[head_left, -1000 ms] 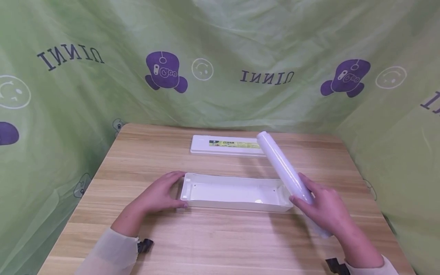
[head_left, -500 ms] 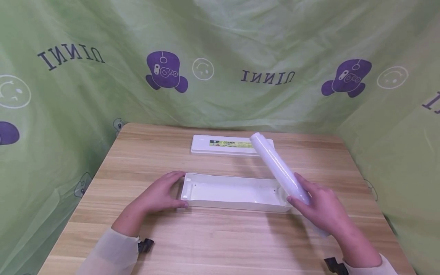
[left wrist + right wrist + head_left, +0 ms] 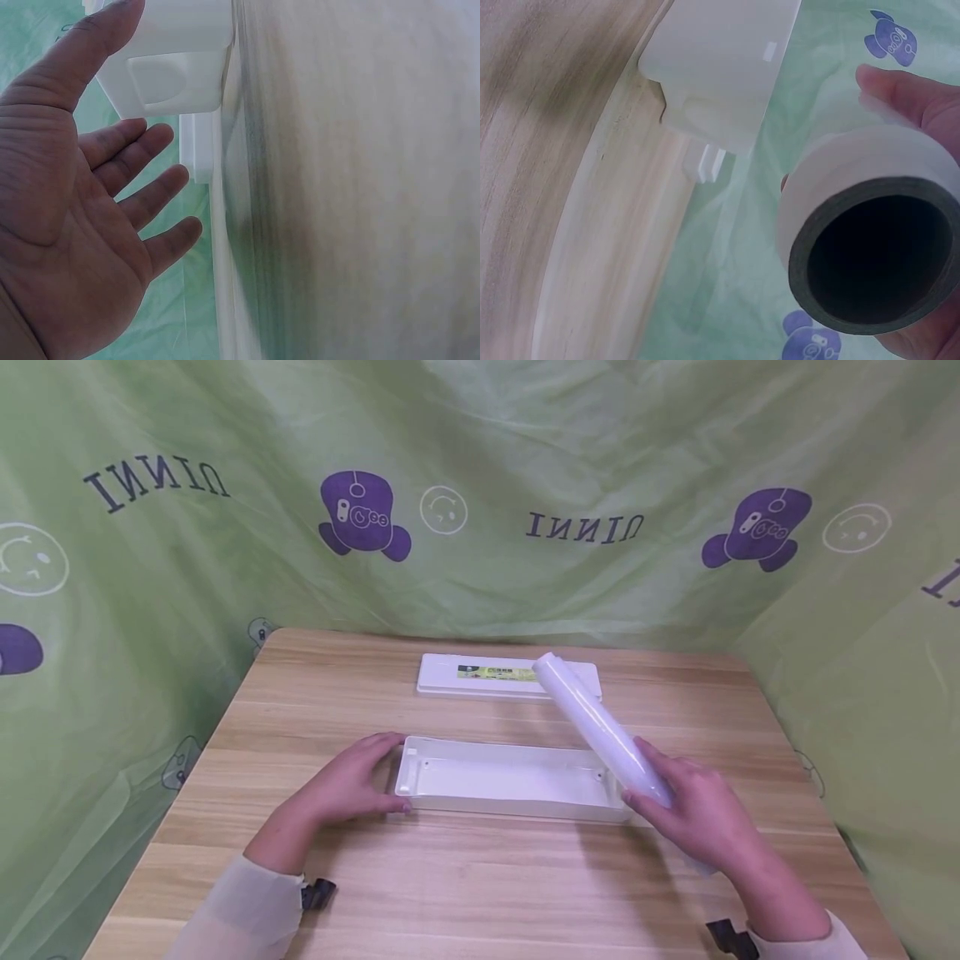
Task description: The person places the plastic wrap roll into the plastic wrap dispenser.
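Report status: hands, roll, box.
Right hand grips roll, tilted. Left hand at left end of box. Nothing blocking visible inside it; lid lies beyond.

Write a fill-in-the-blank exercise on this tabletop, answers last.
The plastic film roll is held in the person's ____ hand.
In the head view, the left hand is at the white box's ____ end.
Of the box and the white lid, the ____ is nearer the person.
The printed label is on the white ____.
Answers: right; left; box; lid.
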A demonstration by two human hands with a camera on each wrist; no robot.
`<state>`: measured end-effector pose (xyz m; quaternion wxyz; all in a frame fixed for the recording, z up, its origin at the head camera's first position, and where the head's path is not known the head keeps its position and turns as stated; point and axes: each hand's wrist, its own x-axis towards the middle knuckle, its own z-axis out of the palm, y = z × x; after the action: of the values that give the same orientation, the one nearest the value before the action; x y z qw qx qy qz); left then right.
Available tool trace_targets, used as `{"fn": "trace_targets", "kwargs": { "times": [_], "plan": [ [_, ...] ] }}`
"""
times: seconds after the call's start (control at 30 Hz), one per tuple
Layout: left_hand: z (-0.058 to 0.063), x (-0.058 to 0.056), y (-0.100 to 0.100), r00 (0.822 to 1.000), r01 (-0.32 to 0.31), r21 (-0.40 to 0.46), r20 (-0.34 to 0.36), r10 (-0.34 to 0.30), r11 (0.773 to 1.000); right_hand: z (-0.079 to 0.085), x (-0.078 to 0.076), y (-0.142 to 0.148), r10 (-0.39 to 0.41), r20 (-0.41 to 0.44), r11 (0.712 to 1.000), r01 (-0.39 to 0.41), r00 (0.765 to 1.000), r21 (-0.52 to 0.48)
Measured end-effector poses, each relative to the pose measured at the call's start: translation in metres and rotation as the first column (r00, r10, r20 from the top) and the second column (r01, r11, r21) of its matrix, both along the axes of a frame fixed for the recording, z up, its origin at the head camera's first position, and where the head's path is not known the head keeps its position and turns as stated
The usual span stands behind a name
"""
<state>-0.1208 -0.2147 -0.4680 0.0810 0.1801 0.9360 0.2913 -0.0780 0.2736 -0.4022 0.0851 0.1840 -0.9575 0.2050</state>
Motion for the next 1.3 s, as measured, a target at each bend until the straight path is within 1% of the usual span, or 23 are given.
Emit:
{"fn": "trace_targets", "kwargs": {
  "times": [0.27,0.5,0.73,1.0,1.3],
  "plan": [
    [0.0003,-0.0007,0.0005,1.000,0.002,0.012,-0.001,-0.002,1.000,0.0006,0.0006,-0.0021,0.012,0.004,1.000,-0.012,1.000,-0.004],
    [0.0004,-0.0003,0.0012,1.000,-0.003,0.003,0.004,0.003,1.000,-0.0028,0.0000,-0.0022,0.037,-0.017,0.999,-0.037,0.999,-0.005],
    [0.0011,-0.0004,0.0016,1.000,-0.003,0.002,0.003,0.003,1.000,-0.0048,-0.0012,-0.0021,0.046,-0.032,0.999,-0.046,0.998,-0.012],
    [-0.0021,-0.0017,0.0005,1.000,-0.001,0.013,0.003,0.001,1.000,-0.0062,-0.0025,-0.0026,0.059,-0.028,0.998,-0.059,0.998,-0.001],
    [-0.0018,-0.0015,-0.0003,1.000,0.000,0.015,0.003,0.000,1.000,-0.0073,-0.0054,-0.0049,0.091,-0.081,0.996,-0.090,0.993,0.008]
  ]
}}
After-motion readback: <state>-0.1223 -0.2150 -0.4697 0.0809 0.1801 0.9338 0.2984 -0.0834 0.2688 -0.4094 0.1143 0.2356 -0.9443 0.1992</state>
